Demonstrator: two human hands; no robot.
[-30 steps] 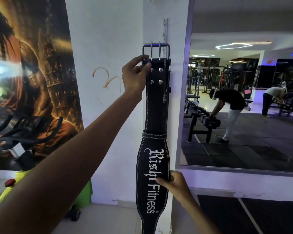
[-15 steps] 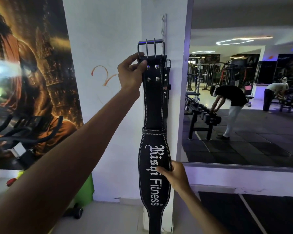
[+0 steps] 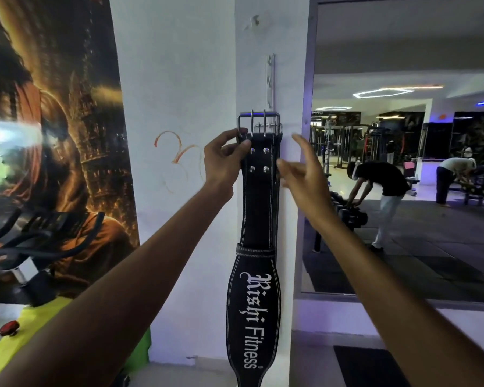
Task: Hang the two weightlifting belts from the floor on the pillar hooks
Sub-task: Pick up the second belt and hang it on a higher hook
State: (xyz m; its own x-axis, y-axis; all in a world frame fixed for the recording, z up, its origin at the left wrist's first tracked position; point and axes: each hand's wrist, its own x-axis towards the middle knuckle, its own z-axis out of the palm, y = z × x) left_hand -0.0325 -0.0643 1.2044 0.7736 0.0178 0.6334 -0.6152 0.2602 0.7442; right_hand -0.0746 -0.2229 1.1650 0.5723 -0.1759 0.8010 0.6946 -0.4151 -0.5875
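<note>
A black weightlifting belt with white stitching and white lettering hangs straight down the front of the white pillar. Its steel buckle is at the top, just below a metal hook strip fixed to the pillar. A second buckle edge shows right behind the first; I cannot tell whether it belongs to another belt. My left hand pinches the belt's top left corner under the buckle. My right hand is raised beside the belt's right edge, fingers spread, holding nothing.
A large wall mirror to the right of the pillar reflects the gym floor, dumbbell racks and two people bending over. A dark poster covers the wall at left. An exercise bike with black handlebars and a yellow-green frame stands at lower left.
My right hand has let go of the belt's lower part and risen to the buckle end. My left hand keeps its pinch at the top.
</note>
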